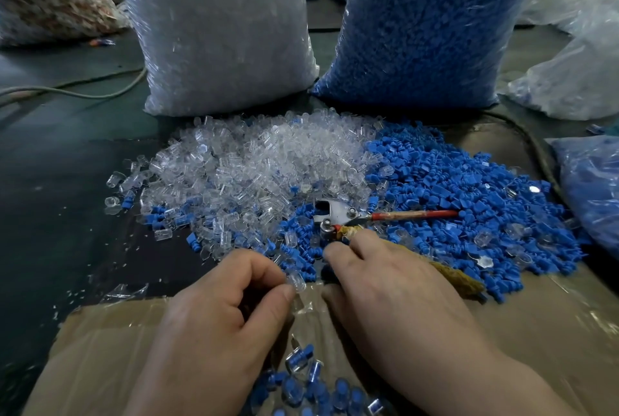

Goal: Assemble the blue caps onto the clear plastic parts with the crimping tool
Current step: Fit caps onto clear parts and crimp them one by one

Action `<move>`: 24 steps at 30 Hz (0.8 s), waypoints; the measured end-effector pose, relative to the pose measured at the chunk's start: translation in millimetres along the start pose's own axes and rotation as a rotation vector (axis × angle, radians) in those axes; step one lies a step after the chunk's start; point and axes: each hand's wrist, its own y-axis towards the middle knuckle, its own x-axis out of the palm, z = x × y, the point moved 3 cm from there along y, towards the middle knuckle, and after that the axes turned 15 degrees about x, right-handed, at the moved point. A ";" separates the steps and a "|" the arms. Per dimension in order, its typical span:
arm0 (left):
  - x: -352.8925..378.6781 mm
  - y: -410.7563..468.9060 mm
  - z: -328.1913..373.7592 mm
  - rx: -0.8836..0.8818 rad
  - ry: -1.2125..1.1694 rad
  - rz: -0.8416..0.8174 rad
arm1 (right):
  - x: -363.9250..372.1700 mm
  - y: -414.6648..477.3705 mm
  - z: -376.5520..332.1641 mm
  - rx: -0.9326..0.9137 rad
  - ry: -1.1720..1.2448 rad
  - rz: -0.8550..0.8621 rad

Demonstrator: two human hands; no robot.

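Lying on the table, the crimping tool is flanked by clear plastic parts (left) and blue caps (right). Just nearer than it, one clear part is pinched by the left hand. What the curled right hand holds cannot be told.

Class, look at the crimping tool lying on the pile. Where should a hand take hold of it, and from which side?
Grip the crimping tool by its two handles, the red handle and the cloth-wrapped handle, coming from the near right. Its metal head points left toward the clear parts, and the handles splay out to the right, where the right hand lies over the wrapped one.
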 end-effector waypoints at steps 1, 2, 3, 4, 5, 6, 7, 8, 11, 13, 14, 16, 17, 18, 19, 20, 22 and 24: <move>0.2 0.1 0.0 0.003 0.011 0.002 | 2.0 1.6 -2.5 -0.007 -0.017 0.009; 0.2 0.1 0.0 0.003 0.019 0.005 | 4.0 3.7 -5.2 -0.019 -0.044 0.009; 0.3 0.0 -0.1 0.002 0.021 0.003 | 5.8 5.9 -7.6 -0.031 -0.072 0.003; 0.6 -0.1 -0.2 0.001 0.019 -0.003 | 6.9 8.1 -9.1 -0.040 -0.098 -0.010; 1.1 -0.3 -0.6 0.000 0.017 -0.007 | 7.6 9.9 -9.2 -0.045 -0.114 -0.027; 1.4 -0.6 -1.1 -0.001 0.017 -0.008 | 7.5 11.2 -8.2 -0.046 -0.121 -0.041; 1.8 -0.9 -1.7 -0.001 0.017 -0.006 | 7.0 11.8 -6.9 -0.046 -0.115 -0.044; 1.8 -1.2 -2.6 -0.001 0.015 -0.003 | 5.9 11.7 -6.0 -0.047 -0.105 -0.040; 2.0 -1.6 -4.9 -0.001 -0.002 -0.001 | 1.8 9.5 -4.7 -0.049 -0.080 -0.023; 2.2 -1.8 -5.8 -0.002 -0.019 0.009 | -0.2 6.7 -3.6 -0.048 -0.070 -0.016; 2.2 -1.7 -6.1 -0.002 -0.023 0.018 | -0.8 5.6 -2.7 -0.046 -0.052 -0.010; 2.4 -1.8 -5.9 0.003 -0.020 0.032 | -1.2 3.6 -0.8 -0.047 0.002 0.023; 2.5 -1.9 -6.1 0.006 -0.019 0.040 | -1.5 3.0 0.2 -0.047 0.054 0.044; 2.8 -2.2 -6.5 0.005 -0.028 0.052 | -1.9 2.5 1.2 -0.036 0.116 0.051; 2.7 -2.7 -8.0 0.000 -0.044 0.067 | -3.1 3.2 1.7 -0.012 0.182 0.049; 2.7 -2.9 -10.3 -0.009 -0.068 0.078 | -4.1 3.3 2.4 0.018 0.246 0.043; 3.0 -2.6 -15.6 -0.037 -0.157 0.098 | -6.5 4.1 3.8 0.079 0.361 0.025; 4.7 -3.1 -23.8 -0.082 -0.297 0.115 | -7.9 4.1 5.1 0.114 0.456 -0.001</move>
